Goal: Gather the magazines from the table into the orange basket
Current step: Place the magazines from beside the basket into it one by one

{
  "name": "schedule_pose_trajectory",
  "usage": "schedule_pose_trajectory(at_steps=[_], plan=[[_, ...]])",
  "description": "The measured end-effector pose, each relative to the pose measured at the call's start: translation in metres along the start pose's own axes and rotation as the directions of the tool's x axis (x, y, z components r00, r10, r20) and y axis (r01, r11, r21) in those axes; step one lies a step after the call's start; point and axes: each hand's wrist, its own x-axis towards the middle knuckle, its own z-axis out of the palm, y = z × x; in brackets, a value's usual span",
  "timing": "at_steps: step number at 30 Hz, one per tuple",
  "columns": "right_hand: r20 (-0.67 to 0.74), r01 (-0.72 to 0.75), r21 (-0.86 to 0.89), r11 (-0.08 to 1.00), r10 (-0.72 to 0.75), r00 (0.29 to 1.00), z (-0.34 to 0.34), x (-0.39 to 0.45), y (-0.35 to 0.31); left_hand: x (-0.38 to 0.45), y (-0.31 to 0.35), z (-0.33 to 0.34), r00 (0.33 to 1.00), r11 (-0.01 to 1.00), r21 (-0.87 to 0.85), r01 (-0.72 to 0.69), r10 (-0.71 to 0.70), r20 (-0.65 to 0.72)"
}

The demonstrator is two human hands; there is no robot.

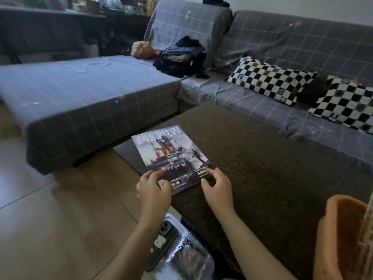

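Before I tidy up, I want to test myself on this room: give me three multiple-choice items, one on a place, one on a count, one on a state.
1. Where does the magazine lie?
A. on the sofa
B. on the table's left corner
C. in the basket

2. How many checkered cushions are on the sofa?
A. two
B. one
C. four

3. The orange basket looks:
A. full of magazines
B. upside down
C. without magazines

Answers: 1 B, it rests on the brown table; 2 A, two checkered cushions show; 3 C, its visible inside is bare.

Home living room: covered sofa (262,57), checkered cushions (270,79).
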Motion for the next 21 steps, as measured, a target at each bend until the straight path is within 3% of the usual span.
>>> schedule_pose_trajectory(at_steps=[5, 12, 15, 18, 21], plan=[[-0.012, 0.026, -0.213, 0.977, -0.029, 1.000, 0.004, 0.017, -0.001, 0.003, -0.001, 0.005, 1.000, 1.000, 0.003, -0.011, 0.011, -0.029], [0.006, 0.023, -0.249, 0.968, -0.022, 1.000, -0.008, 0.002, -0.002, -0.002, -0.009, -0.001, 0.996, 0.999, -0.038, 0.011, -0.014, -0.086], [-0.027, -0.029, -0.265, 0.964, 0.022, 0.999, -0.015, -0.018, 0.000, -0.006, -0.016, -0.013, 0.995, 0.988, -0.150, 0.037, -0.050, -0.083], [-0.065, -0.069, -0.311, 0.948, 0.052, 0.997, -0.024, -0.042, 0.005, -0.017, -0.021, -0.026, 0.989, 0.956, -0.272, 0.108, -0.131, -0.069], [-0.060, -0.114, -0.323, 0.940, 0.100, 0.993, -0.036, -0.065, 0.009, -0.029, -0.026, -0.036, 0.966, 0.906, -0.340, 0.253, -0.258, 0.030]])
